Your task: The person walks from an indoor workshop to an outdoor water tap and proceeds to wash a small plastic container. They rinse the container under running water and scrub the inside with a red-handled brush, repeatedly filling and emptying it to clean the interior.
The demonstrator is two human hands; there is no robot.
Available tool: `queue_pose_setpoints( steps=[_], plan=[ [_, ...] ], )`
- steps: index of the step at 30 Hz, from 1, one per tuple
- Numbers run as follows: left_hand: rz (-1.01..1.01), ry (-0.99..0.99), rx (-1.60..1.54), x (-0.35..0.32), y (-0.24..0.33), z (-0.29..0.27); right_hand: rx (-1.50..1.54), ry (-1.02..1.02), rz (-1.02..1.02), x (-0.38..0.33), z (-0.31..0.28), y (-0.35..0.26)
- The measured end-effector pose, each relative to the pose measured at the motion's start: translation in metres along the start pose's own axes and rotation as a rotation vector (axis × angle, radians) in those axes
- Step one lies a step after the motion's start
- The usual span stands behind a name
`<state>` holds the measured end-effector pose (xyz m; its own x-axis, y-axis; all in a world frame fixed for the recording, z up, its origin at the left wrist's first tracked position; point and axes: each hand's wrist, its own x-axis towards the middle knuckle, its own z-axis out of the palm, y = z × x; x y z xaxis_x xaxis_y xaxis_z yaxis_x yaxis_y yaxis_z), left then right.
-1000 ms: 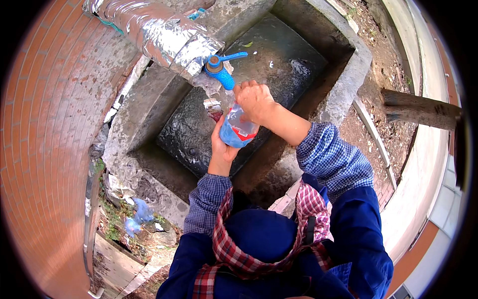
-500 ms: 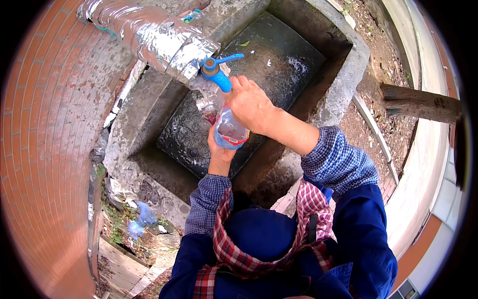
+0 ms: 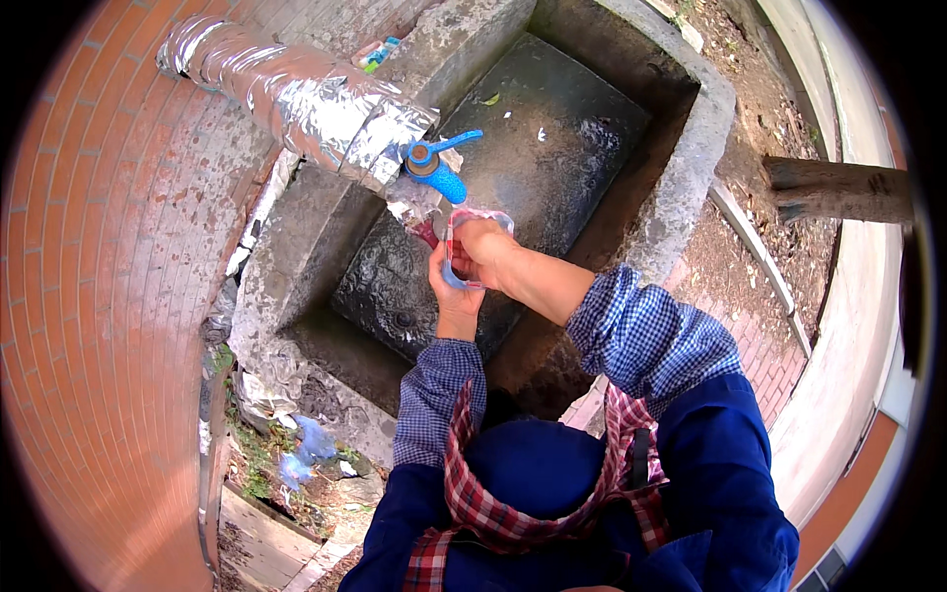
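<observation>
Two hands meet at one clear plastic bottle (image 3: 464,247) in the head view, directly below a blue tap (image 3: 439,173).

1. Left hand (image 3: 449,286): comes up from the lower edge in a blue checked sleeve. Its fingers are wrapped around the lower part of the bottle from the left side, closed on it.

2. Right hand (image 3: 485,252): reaches in from the right, forearm bare, checked sleeve pushed back near the elbow. It is closed over the bottle from the right and covers much of its body. Whether it grips the body alone or also the neck cannot be told.

3. Bottle: held in the air between both hands, above the concrete basin (image 3: 691,158), not resting on anything. Its mouth end lies near the tap outlet. A red part shows at its left edge, just under the outlet. Bottle contents cannot be made out.

4. Tap: blue body with a thin blue lever pointing right. It sits at the end of a pipe wrapped in silver foil (image 3: 296,94), which runs up and to the left along the brick wall (image 3: 99,296).

5. Basin: dark, wet inner surface with a small drain spot low on the left. A wooden post (image 3: 838,187) stands well apart on the right.
</observation>
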<state>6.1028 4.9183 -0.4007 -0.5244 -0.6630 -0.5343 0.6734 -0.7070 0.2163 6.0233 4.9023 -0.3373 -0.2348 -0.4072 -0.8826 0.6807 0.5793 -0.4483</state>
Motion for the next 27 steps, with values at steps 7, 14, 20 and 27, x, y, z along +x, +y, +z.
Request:
queue_pose_setpoints(
  steps=[7,14,20,27],
  plan=[
    [0.008,-0.013,-0.032,0.037,-0.002,-0.008,-0.026,-0.073,-0.018,0.015,-0.004,-0.014],
    [-0.026,0.004,0.003,0.036,-0.013,0.002,0.096,-0.071,-0.030,0.057,-0.023,0.004],
    [-0.024,0.059,0.042,0.037,-0.020,-0.016,-0.053,-0.053,-0.003,0.048,-0.027,0.004],
    [0.001,0.108,0.040,0.041,-0.018,-0.023,-0.013,-0.052,-0.062,0.056,-0.025,0.010]
  ],
)
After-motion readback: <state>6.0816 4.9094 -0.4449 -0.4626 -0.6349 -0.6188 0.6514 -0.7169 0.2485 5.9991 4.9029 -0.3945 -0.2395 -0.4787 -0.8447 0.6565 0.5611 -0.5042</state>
